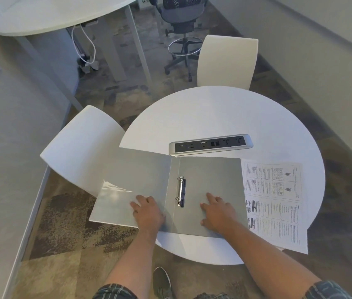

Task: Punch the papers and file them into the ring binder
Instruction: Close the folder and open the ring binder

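Head view: ring binder (203, 186) lies open on round table (213, 117)
Left hand (148, 212): yours, flat, fingers spread, on left cover
Right hand (218, 213): flat on right cover, holding nothing
Papers (275, 201): just right of binder

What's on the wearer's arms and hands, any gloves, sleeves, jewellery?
Both the left hand and the right hand are bare: no gloves, rings or watch visible. Forearms are uncovered. Dark plaid short sleeves show at the bottom edge on both arms.

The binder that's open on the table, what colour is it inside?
Plain grey inside, with silver metal rings; the ring binder shows best in the head view.
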### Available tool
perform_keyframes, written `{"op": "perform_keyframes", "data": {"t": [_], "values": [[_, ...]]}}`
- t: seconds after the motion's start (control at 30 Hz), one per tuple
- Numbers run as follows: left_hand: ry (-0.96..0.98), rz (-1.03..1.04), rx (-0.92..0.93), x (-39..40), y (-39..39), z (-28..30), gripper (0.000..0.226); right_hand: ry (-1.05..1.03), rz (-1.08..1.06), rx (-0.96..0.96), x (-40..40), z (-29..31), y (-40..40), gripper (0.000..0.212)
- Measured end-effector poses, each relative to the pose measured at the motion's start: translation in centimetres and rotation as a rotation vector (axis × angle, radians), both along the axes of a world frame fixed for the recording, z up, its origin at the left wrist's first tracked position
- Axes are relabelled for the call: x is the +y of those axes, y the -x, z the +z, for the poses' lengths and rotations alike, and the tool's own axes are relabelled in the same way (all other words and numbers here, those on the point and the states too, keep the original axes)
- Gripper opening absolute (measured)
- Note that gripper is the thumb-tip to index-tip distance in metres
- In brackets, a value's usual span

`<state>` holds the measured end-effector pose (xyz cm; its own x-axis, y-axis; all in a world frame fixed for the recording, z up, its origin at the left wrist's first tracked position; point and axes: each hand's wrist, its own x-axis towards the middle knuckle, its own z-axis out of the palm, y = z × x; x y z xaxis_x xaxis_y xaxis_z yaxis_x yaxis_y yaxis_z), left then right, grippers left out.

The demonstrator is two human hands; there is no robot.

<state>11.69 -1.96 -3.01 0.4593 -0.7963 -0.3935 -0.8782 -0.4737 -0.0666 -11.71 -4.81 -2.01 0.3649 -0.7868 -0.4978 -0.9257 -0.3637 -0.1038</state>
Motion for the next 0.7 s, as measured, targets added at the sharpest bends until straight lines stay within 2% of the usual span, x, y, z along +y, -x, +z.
{"op": "perform_keyframes", "data": {"t": [0.1,0.2,0.33,0.5,0.7], "values": [[0.039,-0.178,-0.024,0.1,1.2,-0.1,0.057,0.080,0.136,-0.018,0.2,-0.3,-0.7,0.055],[0.022,-0.303,0.045,-0.3,2.2,0.3,0.066,0.082,0.170,-0.048,-0.1,-0.4,-1.4,0.059],[-0.080,-0.260,0.219,-0.6,2.6,-0.2,0.078,0.032,0.151,-0.086,-1.1,-0.5,-2.0,0.084],[-0.090,-0.132,0.463,-1.0,2.5,-0.4,0.075,-0.140,0.152,-0.060,-2.0,0.7,-2.8,0.102],[-0.016,-0.055,0.667,-1.3,1.3,-0.2,0.073,-0.289,0.062,-0.174,-3.6,2.4,-4.4,0.093]]}}
